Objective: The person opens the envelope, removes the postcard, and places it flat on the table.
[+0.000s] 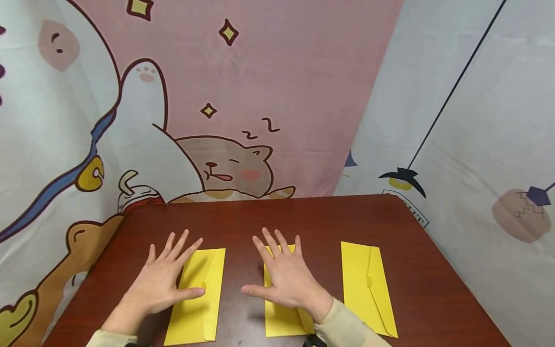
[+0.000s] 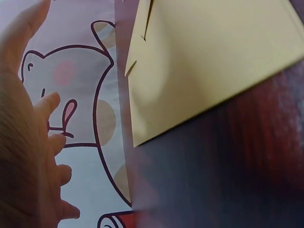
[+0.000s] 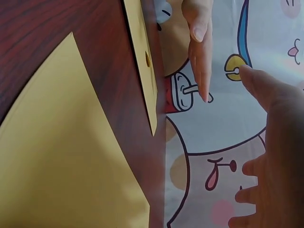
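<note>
Three yellow envelopes lie in a row on the table. My left hand (image 1: 162, 279), fingers spread and straight, hovers over the left side of the left envelope (image 1: 212, 289). Above the middle envelope (image 1: 282, 323) my right hand (image 1: 288, 277) is held the same way, its thumb pointing left and its forearm crossing the envelope's lower right. The right envelope (image 1: 364, 284) has no hand over it; its flap seam faces up. In the left wrist view an envelope (image 2: 204, 61) lies below the raised hand (image 2: 28, 142). Neither hand holds anything.
The reddish-brown wooden table (image 1: 321, 221) has rounded far corners. Behind it hangs a cloth backdrop (image 1: 303, 96) with cartoon animals on pink and white. A dark band or watch (image 1: 314, 341) shows at the right wrist, by the pale sleeve (image 1: 347, 325).
</note>
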`<state>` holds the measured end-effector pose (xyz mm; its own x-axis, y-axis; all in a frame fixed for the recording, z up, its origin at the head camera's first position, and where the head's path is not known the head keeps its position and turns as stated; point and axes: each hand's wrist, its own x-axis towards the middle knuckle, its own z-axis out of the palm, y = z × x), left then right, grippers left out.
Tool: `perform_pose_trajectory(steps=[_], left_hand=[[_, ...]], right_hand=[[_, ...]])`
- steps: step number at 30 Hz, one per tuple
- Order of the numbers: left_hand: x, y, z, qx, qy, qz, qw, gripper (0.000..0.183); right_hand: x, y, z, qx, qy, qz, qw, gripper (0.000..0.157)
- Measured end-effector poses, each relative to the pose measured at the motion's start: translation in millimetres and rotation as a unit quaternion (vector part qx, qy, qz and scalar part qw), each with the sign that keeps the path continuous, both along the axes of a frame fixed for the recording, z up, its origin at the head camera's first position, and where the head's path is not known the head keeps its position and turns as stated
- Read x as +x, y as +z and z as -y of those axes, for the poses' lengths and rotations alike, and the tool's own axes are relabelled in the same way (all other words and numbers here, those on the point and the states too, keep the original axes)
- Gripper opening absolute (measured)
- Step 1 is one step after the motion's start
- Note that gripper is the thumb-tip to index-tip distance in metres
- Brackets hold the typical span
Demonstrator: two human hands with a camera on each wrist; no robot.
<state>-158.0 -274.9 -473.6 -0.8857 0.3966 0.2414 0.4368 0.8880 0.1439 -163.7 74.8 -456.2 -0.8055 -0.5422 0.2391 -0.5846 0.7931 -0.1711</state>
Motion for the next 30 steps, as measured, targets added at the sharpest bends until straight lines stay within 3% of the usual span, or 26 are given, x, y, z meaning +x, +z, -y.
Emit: perform_pose_trajectory(steps=[9, 21, 30], left_hand=[[0.2, -5.9, 8, 0.005, 0.002, 0.014, 0.9999, 0.111], [1.0, -16.9, 17, -0.002, 0.014, 0.064, 0.9978, 0.109], [-0.9, -23.6, 29, -0.007, 0.017, 0.116, 0.9930, 0.118]], right_hand=[[1.2, -0.5, 13, 0.004, 0.019, -0.013, 1.000, 0.113], [4.8, -7.9, 33, 0.007, 0.029, 0.004, 1.000, 0.114], [9.6, -15.0, 54, 0.027, 0.043, 0.018, 0.999, 0.114]])
